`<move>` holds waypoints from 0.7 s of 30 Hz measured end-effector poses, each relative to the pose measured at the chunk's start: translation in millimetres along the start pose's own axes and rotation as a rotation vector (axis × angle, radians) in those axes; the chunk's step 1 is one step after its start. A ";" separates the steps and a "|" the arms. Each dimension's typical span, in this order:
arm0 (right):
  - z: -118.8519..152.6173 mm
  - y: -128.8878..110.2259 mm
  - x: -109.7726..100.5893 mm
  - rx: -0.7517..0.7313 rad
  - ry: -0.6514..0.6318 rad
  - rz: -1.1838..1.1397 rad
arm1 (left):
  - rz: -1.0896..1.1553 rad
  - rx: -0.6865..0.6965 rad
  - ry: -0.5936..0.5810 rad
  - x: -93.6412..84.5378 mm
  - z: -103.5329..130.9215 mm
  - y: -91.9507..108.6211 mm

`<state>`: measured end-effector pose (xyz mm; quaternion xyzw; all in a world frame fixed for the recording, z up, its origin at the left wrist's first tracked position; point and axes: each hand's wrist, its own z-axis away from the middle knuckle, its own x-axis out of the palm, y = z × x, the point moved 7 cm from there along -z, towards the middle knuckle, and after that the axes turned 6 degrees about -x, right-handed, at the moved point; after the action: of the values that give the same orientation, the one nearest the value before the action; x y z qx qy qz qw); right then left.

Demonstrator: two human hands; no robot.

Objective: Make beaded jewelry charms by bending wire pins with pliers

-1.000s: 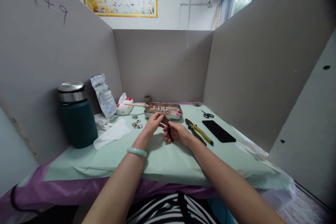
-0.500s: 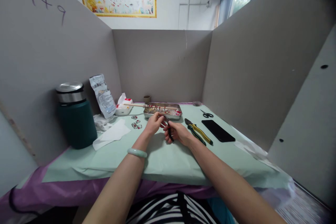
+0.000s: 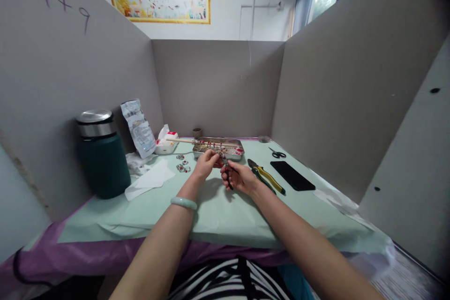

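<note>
My right hand (image 3: pixel 241 178) is closed round small black-handled pliers (image 3: pixel 228 173), their metal jaws pointing up and left. The fingers of my left hand (image 3: pixel 207 164) are pinched together at the jaws, on a small piece too tiny to make out. Just behind both hands lies a metal tray (image 3: pixel 239 153) with red and gold beads, and a wooden stick (image 3: pixel 183 140) strung with red beads rests across it. Several small rings of red and silver beads (image 3: pixel 183 168) lie on the green cloth left of my left hand.
Yellow-green pliers (image 3: pixel 269 179), scissors (image 3: pixel 277 153) and a black phone (image 3: pixel 292 176) lie to the right. On the left stand a green flask (image 3: pixel 103 164), a foil pouch (image 3: pixel 138 129), white paper (image 3: pixel 149 180) and a tissue pack (image 3: pixel 166 143). Grey partitions (image 3: pixel 218 89) enclose the table.
The small pliers have opened somewhat in my right hand, one handle now spread to the right, and their jaws show more clearly. My left hand has barely moved.
</note>
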<state>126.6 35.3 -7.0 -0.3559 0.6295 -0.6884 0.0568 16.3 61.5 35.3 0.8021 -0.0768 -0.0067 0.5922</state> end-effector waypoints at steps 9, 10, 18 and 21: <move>-1.6 0.1 0.2 -0.062 0.023 0.164 | 0.128 -0.108 -0.036 0.2 5.0 -2.4; -1.2 0.6 1.2 -0.057 0.015 0.162 | 0.139 -0.109 -0.043 0.3 5.2 -2.2; -1.8 1.8 -2.5 -0.052 0.050 0.185 | 0.199 -0.176 -0.130 2.5 3.1 -8.0; -1.7 3.1 -2.7 -0.042 0.038 0.180 | 0.194 -0.186 -0.135 1.6 3.2 -9.5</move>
<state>126.5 37.6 -10.9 -0.2858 0.6743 -0.6736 0.0993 18.7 61.0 25.5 0.7303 -0.1925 -0.0105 0.6554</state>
